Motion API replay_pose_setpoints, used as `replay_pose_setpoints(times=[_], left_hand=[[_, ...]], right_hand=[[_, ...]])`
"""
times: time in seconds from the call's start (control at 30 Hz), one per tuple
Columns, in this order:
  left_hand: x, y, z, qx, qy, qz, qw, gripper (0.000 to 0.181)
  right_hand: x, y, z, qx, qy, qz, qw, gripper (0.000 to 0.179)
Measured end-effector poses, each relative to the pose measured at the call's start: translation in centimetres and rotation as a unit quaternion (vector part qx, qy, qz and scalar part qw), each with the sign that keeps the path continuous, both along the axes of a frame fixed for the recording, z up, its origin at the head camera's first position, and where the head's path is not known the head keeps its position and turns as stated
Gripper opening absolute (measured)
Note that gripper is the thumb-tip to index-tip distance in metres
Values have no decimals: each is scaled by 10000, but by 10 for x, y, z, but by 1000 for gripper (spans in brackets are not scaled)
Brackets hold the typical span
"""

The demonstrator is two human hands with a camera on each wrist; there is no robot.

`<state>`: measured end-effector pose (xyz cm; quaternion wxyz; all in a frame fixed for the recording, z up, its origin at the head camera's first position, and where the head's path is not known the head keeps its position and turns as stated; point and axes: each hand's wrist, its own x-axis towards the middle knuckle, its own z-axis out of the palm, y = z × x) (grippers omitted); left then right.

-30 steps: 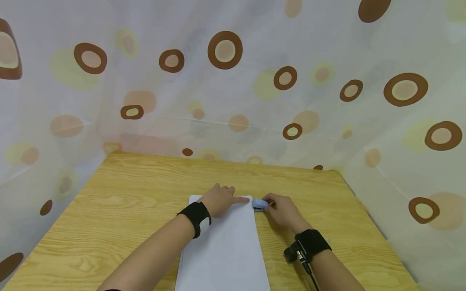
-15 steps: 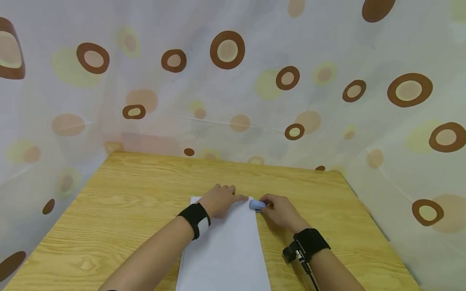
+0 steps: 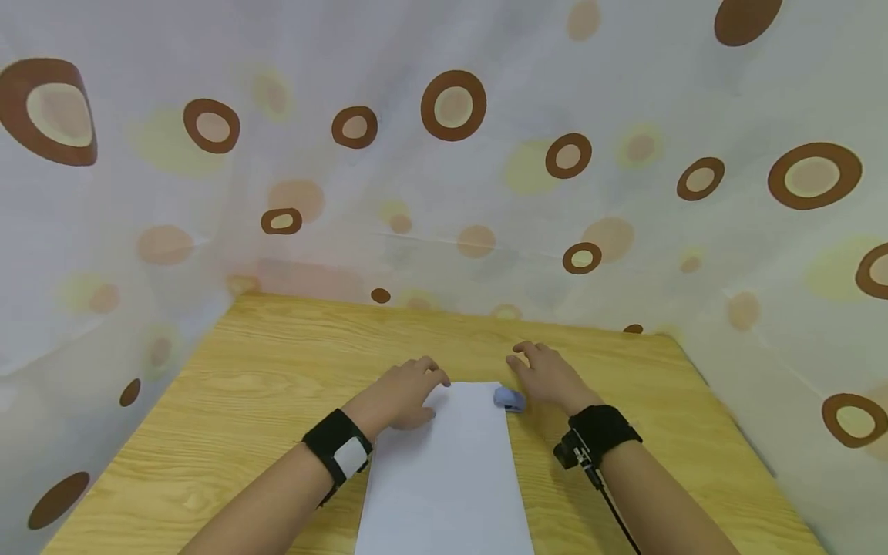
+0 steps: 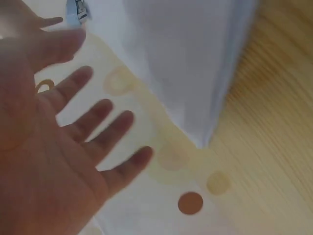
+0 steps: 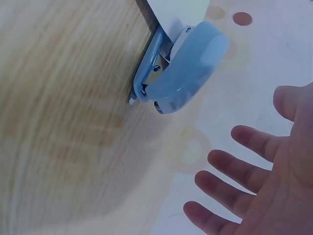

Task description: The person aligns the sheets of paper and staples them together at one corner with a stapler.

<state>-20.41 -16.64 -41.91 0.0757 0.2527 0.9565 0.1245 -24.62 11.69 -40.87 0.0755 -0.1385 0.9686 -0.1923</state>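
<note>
A small blue stapler (image 3: 509, 398) stands at the far right corner of a stack of white paper (image 3: 451, 478). In the right wrist view the paper's corner (image 5: 171, 14) sits between the jaws of the stapler (image 5: 188, 68). My right hand (image 3: 551, 379) is off the stapler, just behind and right of it, its fingers spread and holding nothing. Over the left part of the stack is my left hand (image 3: 402, 397), fingers apart and relaxed. The left wrist view shows that hand (image 4: 73, 132) beside the paper's far edge, with nothing in it.
The wooden table (image 3: 291, 362) carries the stack near its middle. A white curtain (image 3: 416, 185) with brown and yellow circles hangs behind the table and along its sides. Black bands are on both wrists, and a cable (image 3: 617, 516) runs from the right one.
The right hand slid the stapler onto the paper's corner, then let go and moved back from it. The left hand lifted its pointing finger off the corner and drew back left. The view turned slightly left.
</note>
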Motion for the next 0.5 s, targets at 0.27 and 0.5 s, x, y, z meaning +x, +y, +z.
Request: replay_pose_setpoints(times=[0.27, 0.5], left_hand=[[18, -37, -16, -276, -248, 523, 9979, 85], [21, -46, -15, -487, -288, 600, 9966, 88]], right_hand=[[-9, -18, -12, 700, -240, -102, 9972, 55], [-14, -28, -24, 992, -732, -45, 9924, 60]])
